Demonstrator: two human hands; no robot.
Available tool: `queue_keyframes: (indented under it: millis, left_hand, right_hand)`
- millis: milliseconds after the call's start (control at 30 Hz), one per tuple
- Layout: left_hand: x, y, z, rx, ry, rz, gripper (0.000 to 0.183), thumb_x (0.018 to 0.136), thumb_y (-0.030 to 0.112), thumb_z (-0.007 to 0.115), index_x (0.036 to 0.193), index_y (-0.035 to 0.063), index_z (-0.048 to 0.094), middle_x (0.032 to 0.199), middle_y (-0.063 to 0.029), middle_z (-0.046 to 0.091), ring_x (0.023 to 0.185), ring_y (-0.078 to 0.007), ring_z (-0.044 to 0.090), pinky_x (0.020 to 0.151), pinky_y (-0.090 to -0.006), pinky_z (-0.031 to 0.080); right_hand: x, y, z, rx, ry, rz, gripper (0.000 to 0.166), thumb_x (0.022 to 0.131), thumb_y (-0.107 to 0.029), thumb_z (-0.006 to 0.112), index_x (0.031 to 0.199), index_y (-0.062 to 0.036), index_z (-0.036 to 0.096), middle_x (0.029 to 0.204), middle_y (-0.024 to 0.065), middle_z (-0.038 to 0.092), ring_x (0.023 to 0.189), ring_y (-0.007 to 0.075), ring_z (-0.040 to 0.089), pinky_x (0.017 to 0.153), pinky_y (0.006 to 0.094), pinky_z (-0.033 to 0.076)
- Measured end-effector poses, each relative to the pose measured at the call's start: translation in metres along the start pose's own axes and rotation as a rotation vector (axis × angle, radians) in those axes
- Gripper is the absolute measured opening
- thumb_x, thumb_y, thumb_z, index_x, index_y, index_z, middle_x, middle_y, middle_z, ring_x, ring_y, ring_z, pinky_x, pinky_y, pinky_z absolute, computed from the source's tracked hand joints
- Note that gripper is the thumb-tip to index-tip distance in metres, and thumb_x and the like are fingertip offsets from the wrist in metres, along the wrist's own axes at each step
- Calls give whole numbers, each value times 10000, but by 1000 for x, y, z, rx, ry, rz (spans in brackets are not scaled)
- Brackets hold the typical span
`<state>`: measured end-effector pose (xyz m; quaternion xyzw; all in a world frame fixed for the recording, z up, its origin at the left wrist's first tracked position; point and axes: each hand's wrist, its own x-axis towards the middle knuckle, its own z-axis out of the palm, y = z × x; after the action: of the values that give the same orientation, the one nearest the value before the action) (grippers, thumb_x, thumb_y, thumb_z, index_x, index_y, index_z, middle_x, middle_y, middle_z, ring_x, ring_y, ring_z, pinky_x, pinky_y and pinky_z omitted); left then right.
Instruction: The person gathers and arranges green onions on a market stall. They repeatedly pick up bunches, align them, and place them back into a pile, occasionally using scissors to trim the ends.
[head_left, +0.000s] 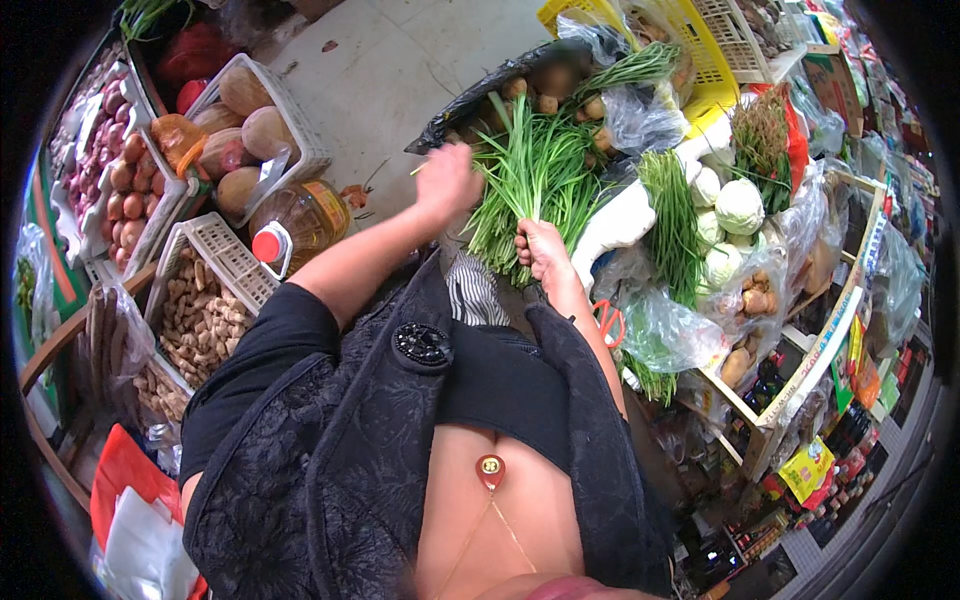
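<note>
My right hand (541, 249) is closed around the pale lower ends of a bunch of garlic chives (525, 169), whose green leaves fan out away from me. Beneath and beside it lies a larger heap of the same greens (495, 232). My left hand (450, 180), blurred, is raised just left of the leaves, by the edge of a black plastic sheet (457, 112). A thin yellowish strand (420, 169) shows at its fingers; whether it is gripped is unclear. Round brown vegetables (547, 103) lie on the sheet behind the chives.
At left stand crates of ginger (199, 315), onions (127, 191) and melon-like produce (244, 135), beside an oil jug (300, 221). To the right are tied green bunches (670, 225), cabbages (739, 206), orange-red-handled scissors (609, 324), plastic bags (675, 322) and a yellow crate (712, 67).
</note>
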<state>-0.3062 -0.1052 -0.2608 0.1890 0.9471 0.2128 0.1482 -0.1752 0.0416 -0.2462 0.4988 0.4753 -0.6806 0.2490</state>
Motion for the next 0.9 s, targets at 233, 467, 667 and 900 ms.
queue_keyframes:
  millis: [233, 467, 667, 900]
  left_hand:
    - [38, -76, 59, 73, -448, -272, 462, 788, 422, 589, 1039, 37, 542, 890, -138, 609, 873, -319, 576, 695, -405, 481]
    - [43, -77, 75, -1036, -825, -889, 527, 765, 594, 559, 751, 67, 548, 510, 29, 374, 395, -124, 334, 372, -277, 296]
    - [42, -49, 45, -1133, -888, -964, 552, 679, 651, 621, 705, 109, 517, 495, 91, 262, 366, -24, 182, 362, -182, 162]
    - [38, -32, 54, -1018, -817, -892, 236, 841, 291, 559, 678, 122, 543, 503, 68, 303, 369, -59, 241, 353, -211, 209]
  right_hand:
    - [-7, -3, -2, 46, -21, 0, 195, 843, -220, 526, 688, -121, 464, 503, -30, 420, 371, 79, 346, 351, 239, 247]
    - [-2, 1, 3, 15, -18, -12, 198, 842, -217, 535, 690, -115, 462, 496, -32, 407, 361, 82, 326, 345, 241, 233]
    - [0, 6, 11, -16, -26, -47, 181, 828, -192, 529, 682, -106, 464, 477, -45, 381, 346, 70, 308, 333, 234, 215]
    - [-7, 2, 8, -17, -69, -49, 173, 832, -176, 522, 689, -96, 465, 462, -54, 359, 334, 64, 288, 321, 233, 197]
